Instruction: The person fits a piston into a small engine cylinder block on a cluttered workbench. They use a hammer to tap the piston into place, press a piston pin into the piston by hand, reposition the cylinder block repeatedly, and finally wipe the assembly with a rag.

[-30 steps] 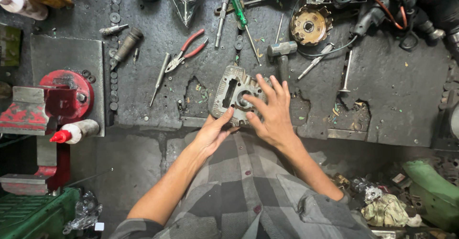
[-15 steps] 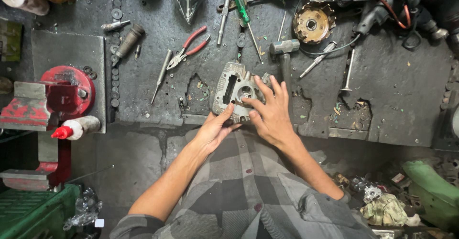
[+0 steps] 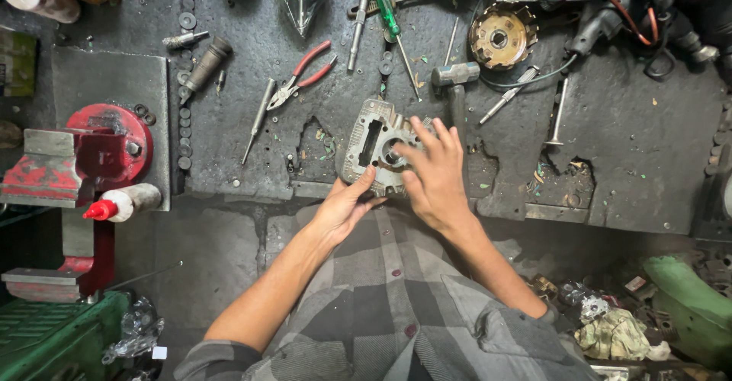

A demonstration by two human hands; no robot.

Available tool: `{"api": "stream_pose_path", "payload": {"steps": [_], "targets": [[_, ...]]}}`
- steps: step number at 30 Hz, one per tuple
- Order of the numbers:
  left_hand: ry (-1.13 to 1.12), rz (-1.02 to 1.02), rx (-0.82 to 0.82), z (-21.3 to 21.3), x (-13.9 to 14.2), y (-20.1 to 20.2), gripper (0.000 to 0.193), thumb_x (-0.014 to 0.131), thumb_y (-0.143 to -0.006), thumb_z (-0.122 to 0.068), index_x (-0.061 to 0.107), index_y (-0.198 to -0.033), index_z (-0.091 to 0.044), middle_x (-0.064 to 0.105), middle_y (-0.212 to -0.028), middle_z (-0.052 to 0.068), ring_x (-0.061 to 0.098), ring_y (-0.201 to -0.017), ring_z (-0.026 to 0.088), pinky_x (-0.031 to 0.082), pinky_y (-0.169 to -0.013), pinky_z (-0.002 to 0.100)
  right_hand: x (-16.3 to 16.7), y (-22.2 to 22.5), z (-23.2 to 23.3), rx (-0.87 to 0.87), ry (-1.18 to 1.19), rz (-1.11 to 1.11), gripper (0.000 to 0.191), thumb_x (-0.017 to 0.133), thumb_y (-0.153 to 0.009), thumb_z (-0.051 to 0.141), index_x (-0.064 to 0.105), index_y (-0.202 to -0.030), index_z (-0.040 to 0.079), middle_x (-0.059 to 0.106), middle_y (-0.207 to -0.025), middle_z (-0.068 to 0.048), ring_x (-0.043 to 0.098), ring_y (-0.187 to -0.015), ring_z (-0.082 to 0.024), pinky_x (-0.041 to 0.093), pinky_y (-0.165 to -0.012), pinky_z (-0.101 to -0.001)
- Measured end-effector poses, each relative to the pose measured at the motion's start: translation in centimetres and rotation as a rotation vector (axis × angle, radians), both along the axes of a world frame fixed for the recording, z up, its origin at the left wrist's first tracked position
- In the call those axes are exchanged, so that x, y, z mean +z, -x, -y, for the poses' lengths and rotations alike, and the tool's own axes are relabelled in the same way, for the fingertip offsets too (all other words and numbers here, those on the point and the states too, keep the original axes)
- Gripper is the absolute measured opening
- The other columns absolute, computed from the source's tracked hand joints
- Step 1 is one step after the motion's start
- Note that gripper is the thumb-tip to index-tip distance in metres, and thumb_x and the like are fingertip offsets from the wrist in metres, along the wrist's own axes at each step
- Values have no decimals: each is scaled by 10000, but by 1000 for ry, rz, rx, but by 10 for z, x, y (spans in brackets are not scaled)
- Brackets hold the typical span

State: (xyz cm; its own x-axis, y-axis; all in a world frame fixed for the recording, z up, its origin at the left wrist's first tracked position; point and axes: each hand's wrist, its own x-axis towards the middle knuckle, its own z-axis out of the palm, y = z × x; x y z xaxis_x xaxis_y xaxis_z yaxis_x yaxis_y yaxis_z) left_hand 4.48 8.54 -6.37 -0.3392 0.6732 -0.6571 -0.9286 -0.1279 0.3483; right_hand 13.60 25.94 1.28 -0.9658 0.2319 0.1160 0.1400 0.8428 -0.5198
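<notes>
Head view, single entry: the grey cast-metal engine plate with a long slot and a round bore (image 3: 375, 143) lies flat at the near edge of my dark, pitted metal workbench (image 3: 625, 145), directly ahead of my chest and touching both hands. Its long axis runs away from me, leaning slightly to the right at the far end, the slot on its left half and the bore on its right. My right hand (image 3: 433, 174) rests palm-down with fingers spread across the plate's right half, covering that side and the edge beyond the bore; it is the hand lying more fully on the piece. My left hand (image 3: 345, 206) comes up from below and to the left, fingers loosely curled, thumb and fingertips pinching the near bottom edge of the plate; how firmly it grips I cannot tell. Both forearms converge on the piece from my grey checked shirt (image 3: 389, 305). Neighbouring items, none touched: a steel hammer with dark handle (image 3: 456, 84) just beyond my right fingertips, red-handled pliers (image 3: 301, 72) well to the upper left, a green-handled screwdriver (image 3: 390, 17) farther back, a round brass-coloured rotor (image 3: 499, 38) at the upper right, and a red bench vise (image 3: 84, 160) far to the left.
</notes>
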Motion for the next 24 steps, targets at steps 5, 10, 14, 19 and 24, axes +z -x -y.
{"api": "stream_pose_path", "payload": {"steps": [5, 10, 14, 19, 24], "targets": [[4, 11, -3, 0, 1, 1, 585, 717, -914, -269, 488, -1429, -114, 617, -1360, 82, 595, -1245, 255, 530, -1004, 476, 0, 0, -7, 18, -39, -16, 344, 494, -1050, 347, 712, -1251, 174, 379, -1641, -130, 223, -1549, -441, 107, -1263, -660], [-5, -3, -12, -1, 3, 1, 585, 712, -919, -261, 482, -1432, -101, 612, -1366, 91, 592, -1256, 258, 521, -1030, 492, -1, -2, -8, -12, 19, -73, 371, 473, -1047, 341, 710, -1263, 154, 352, -1647, -152, 216, -1543, -443, 107, -1265, -660], [-25, -2, -35, -1, 5, 2, 592, 708, -926, -258, 474, -1444, -95, 605, -1377, 97, 587, -1265, 263, 507, -1048, 491, -3, -3, -5, 3, -20, -1, 377, 461, -1039, 364, 706, -1248, 167, 332, -1657, -160, 186, -1548, -469, 73, -1252, -671], [-26, 18, -18, 0, 5, 4, 606, 712, -917, -258, 467, -1447, -95, 605, -1387, 97, 585, -1279, 264, 505, -1071, 494, -7, -4, -3, -58, 113, -113, 436, 436, -1065, 353, 631, -1373, 113, 303, -1690, -160, 206, -1589, -442, 87, -1303, -667], [-20, 14, -23, 0, 5, 3, 607, 715, -914, -261, 474, -1444, -93, 602, -1381, 103, 584, -1273, 273, 499, -1063, 500, -9, -6, -4, 9, 2, -28, 377, 452, -1048, 347, 689, -1269, 154, 370, -1637, -163, 216, -1546, -449, 89, -1260, -651]]}}
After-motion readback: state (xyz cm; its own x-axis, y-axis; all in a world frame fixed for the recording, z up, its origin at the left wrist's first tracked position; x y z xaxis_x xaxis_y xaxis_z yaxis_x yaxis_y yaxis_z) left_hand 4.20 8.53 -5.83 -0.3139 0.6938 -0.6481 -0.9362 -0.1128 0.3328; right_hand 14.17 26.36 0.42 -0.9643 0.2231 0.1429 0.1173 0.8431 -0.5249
